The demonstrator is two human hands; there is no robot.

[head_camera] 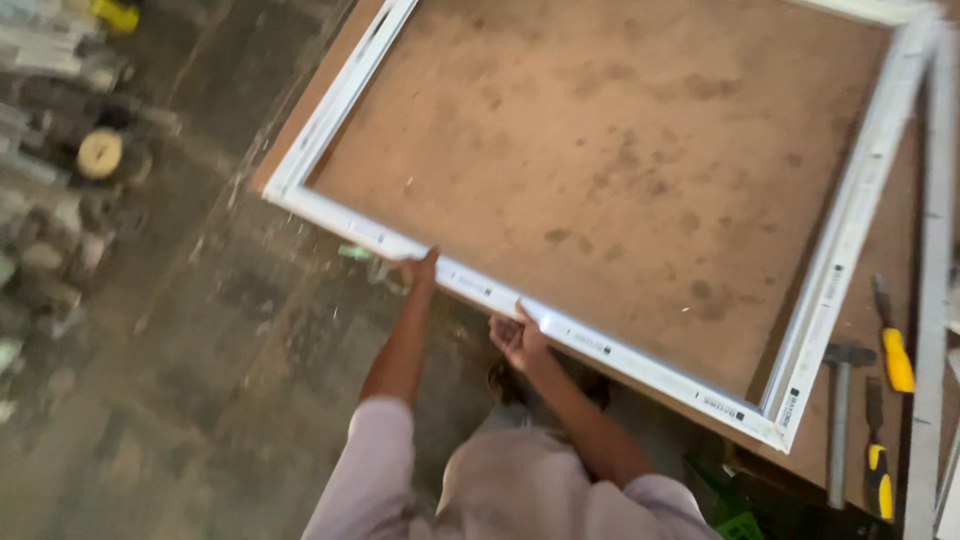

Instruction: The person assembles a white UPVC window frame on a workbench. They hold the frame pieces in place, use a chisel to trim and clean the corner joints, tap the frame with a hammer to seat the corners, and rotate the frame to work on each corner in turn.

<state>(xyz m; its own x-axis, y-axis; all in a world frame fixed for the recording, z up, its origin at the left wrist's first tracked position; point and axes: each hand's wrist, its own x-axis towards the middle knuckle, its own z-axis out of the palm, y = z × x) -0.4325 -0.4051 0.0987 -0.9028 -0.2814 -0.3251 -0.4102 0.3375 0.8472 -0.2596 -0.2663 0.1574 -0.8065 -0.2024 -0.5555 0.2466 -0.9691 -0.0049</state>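
A large white rectangular frame (640, 366) lies flat on a brown board table (620, 160). Both my hands grip its near rail, which overhangs the table's edge. My left hand (420, 272) holds the rail toward the frame's left corner, fingers curled over the top. My right hand (517, 335) grasps the same rail a little further right, from below and in front. My sleeves are pale and my arms reach up from the bottom of the view.
A hammer (842, 400) and two yellow-handled tools (893, 352) lie on the table at the right, beside a long white bar (935, 300). The floor (200, 380) at the left is dusty, with scrap pieces and a round tape roll (100, 152).
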